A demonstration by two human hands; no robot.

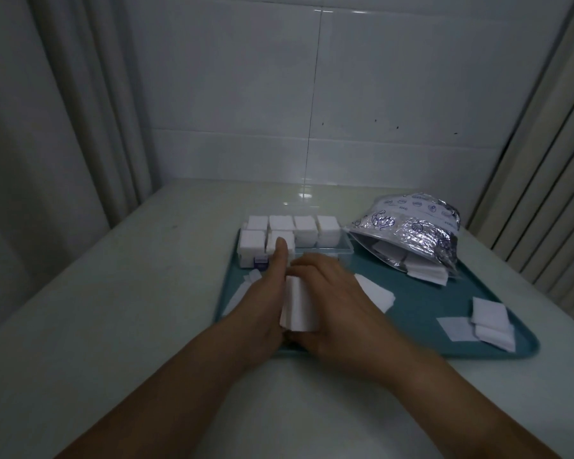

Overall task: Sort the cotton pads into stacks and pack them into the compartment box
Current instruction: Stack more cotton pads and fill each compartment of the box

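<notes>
Blue print on compartment box (343, 249) label, centre-left of frame, is too blurred to be read. Left hand (260, 303), thumb raised, and right hand (332, 303) are pressed round an upright stack of cotton pads (299, 306) at centre, gripped betw. both. Bag (415, 233), upper right, bears purple logos; wording illegible. Loose pads (487, 318) lie on teal tray (411, 313), lower right.

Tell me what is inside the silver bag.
White cotton pads spill from the open mouth of the silver bag onto the tray. The foil hides whatever lies deeper.
</notes>
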